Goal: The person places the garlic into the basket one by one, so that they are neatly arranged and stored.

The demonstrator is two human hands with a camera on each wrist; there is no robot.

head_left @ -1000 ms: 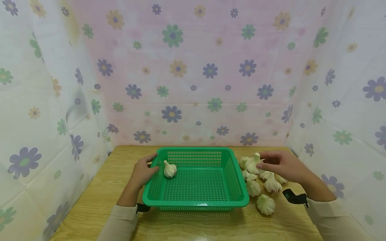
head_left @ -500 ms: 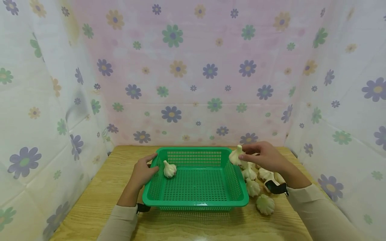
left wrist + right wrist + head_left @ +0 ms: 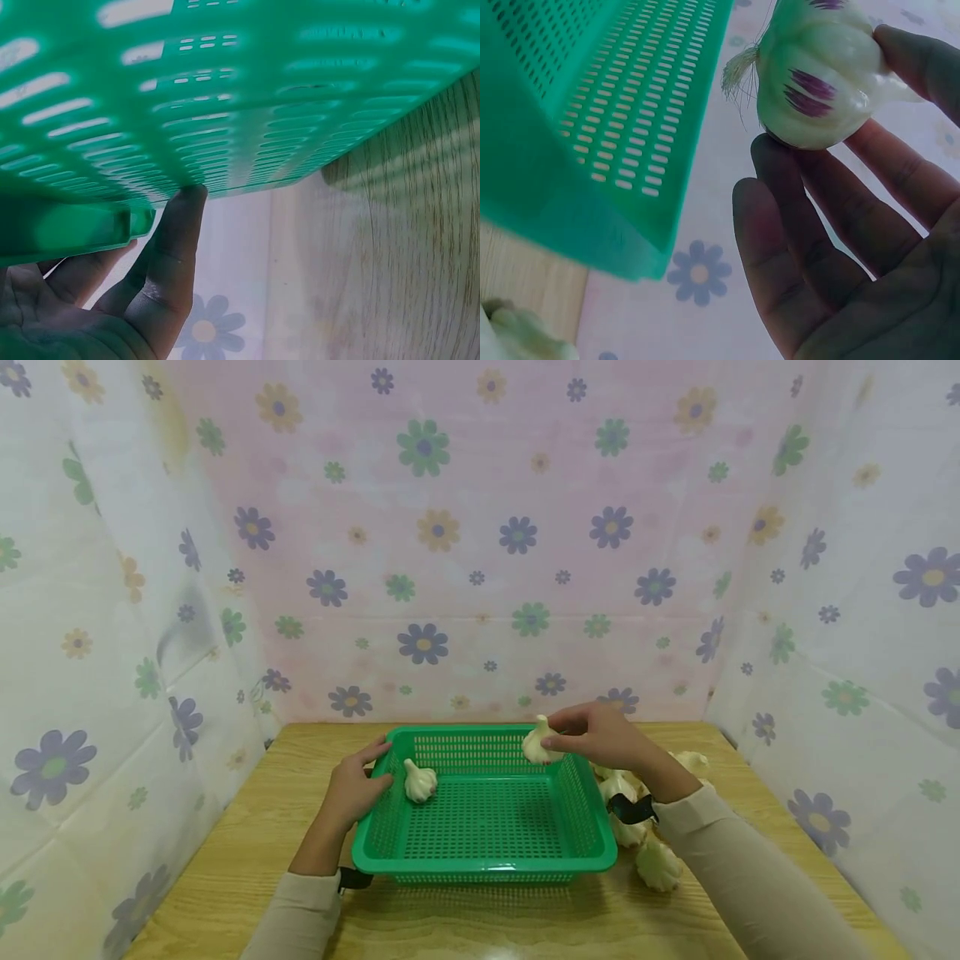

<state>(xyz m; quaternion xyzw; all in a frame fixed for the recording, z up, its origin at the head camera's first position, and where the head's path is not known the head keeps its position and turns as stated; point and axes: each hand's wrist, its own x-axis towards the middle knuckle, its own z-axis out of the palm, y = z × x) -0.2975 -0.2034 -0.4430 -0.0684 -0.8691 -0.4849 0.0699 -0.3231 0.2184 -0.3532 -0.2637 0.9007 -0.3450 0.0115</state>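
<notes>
White, purple-streaked garlic bulb (image 3: 537,748), pinched in the fingers (image 3: 855,204) of the right hand (image 3: 606,737), above the far right corner of the basket (image 3: 483,867).
Likely to slip if pinched too weakly, given glossy, rounded skin; could then clip the basket's rim and bounce outside. With the right sleeve (image 3: 742,868) crossing loose bulbs (image 3: 658,867) to the right of the basket, could also knock one along the surface (image 3: 247,827) by dipping low. At the basket's left end, clasped by the fingers of the left hand (image 3: 356,789); liable to tip if yanked.

The head view looks forward and down over the worktop (image 3: 240,839); the wrist views face the hands (image 3: 150,307) (image 3: 885,247) close up, all three sharing the basket (image 3: 483,866).
</notes>
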